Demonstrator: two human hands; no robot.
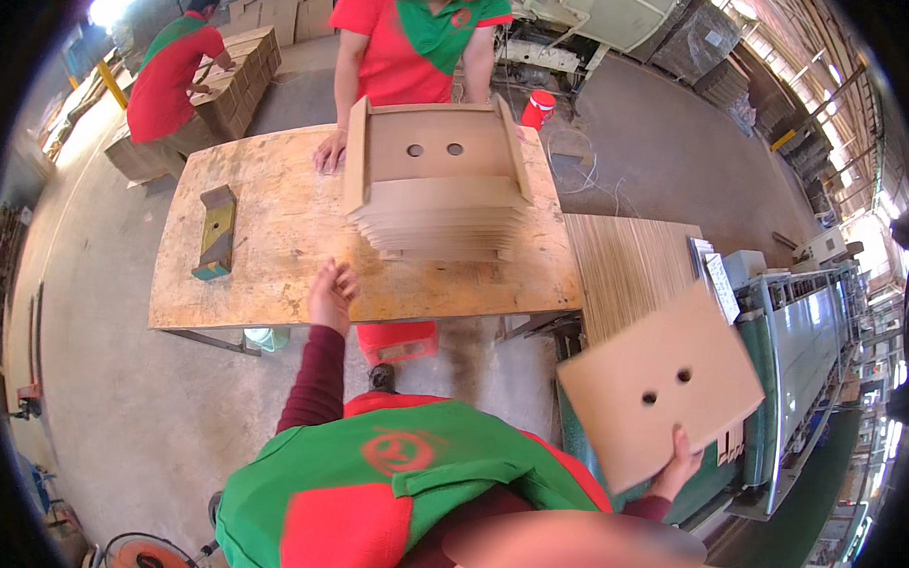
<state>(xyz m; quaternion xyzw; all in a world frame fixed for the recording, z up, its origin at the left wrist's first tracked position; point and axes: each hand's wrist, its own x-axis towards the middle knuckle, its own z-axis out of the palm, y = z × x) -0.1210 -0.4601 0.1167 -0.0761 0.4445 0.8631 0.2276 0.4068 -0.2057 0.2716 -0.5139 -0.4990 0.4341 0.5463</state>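
Observation:
My right hand (679,464) grips the lower edge of a brown cardboard sheet (705,423) with two round holes, held tilted off to my right. My left hand (332,295) is raised at the table's front edge, its fingers loosely bent and apart with nothing in them. Just beyond it, a stack of cardboard trays (442,198) with raised sides stands on the wooden table (277,208). Two round holes show in the top tray. A person in a red and green shirt (413,42) stands across the table, one hand (330,151) resting on it beside the stack.
A narrow yellow and grey block (216,234) lies on the table's left side. At the right, a pile of flat cardboard (631,260) adjoins a long machine (808,336). Under the front edge sits a red stool (397,342). Another person (166,84) bends over boxes at far left.

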